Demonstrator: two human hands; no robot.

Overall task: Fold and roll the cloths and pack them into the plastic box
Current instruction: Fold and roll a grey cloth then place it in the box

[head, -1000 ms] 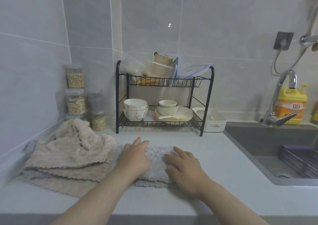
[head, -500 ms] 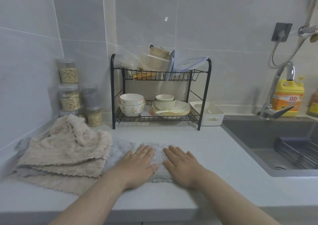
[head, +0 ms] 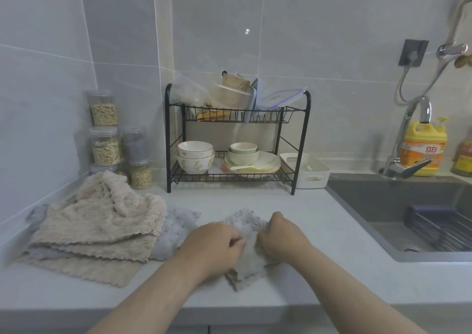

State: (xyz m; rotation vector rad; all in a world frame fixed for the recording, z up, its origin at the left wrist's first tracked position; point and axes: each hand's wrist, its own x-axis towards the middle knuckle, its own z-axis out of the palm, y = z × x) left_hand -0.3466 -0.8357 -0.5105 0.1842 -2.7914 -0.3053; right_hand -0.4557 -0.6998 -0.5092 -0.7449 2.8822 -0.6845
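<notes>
A folded grey cloth [head: 249, 259] lies on the white counter near its front edge. My left hand [head: 214, 246] and my right hand [head: 282, 236] both grip it with curled fingers, side by side, bunching its fabric. A pile of beige cloths [head: 99, 221] sits to the left, with another grey cloth [head: 176, 223] showing under its right side. The white plastic box [head: 310, 171] stands open at the back, just right of the dish rack.
A black two-tier dish rack [head: 236, 139] with bowls and plates stands at the back. Jars of grain [head: 104, 139] are stacked in the left corner. The sink [head: 419, 211], a tap [head: 408, 139] and a yellow detergent bottle [head: 422, 149] are on the right.
Both hands went from lying flat on the grey cloth to gripping it with curled fingers. The cloth has shifted right and bunched up between them.
</notes>
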